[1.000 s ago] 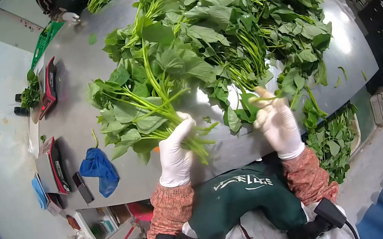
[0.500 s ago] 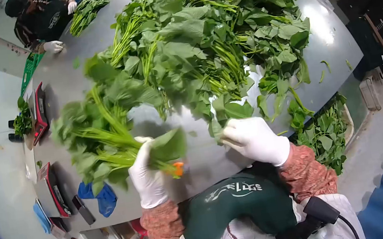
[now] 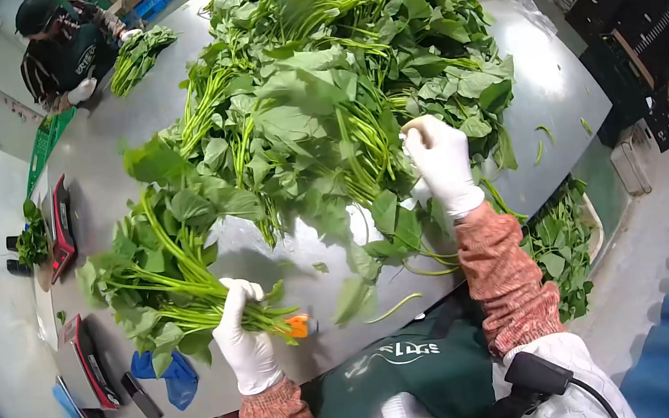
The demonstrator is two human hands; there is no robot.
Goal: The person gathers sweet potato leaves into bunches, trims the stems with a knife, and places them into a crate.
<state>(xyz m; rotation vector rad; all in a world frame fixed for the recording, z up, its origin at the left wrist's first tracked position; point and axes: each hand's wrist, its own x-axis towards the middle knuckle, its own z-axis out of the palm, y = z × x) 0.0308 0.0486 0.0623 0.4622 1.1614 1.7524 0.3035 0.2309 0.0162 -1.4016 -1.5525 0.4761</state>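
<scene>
My left hand (image 3: 243, 335), in a white glove, is closed around the stems of a bunch of leafy greens (image 3: 167, 273). Its leaves fan out to the left and its cut stem ends point right. Beside those ends is a small orange object (image 3: 298, 327), partly hidden. My right hand (image 3: 442, 165), gloved too, is at the near right edge of a large heap of leafy greens (image 3: 304, 118). Its thumb and fingertips are pressed together; whether a stem is between them I cannot make out. A loose stem (image 3: 395, 308) lies on the metal table (image 3: 545, 86) near my apron.
Two red-edged scales (image 3: 61, 228) stand at the left, near a blue cloth (image 3: 171, 379) and a dark box-like object (image 3: 141, 397). Across the table a gloved co-worker (image 3: 73, 53) handles another bunch (image 3: 142, 58). More greens (image 3: 561, 249) fill a bin below the right edge.
My right hand has moved up and away from my body to the heap. The left hand has shifted slightly left and down with the bunch. A leaf beside the left hand is gone.
</scene>
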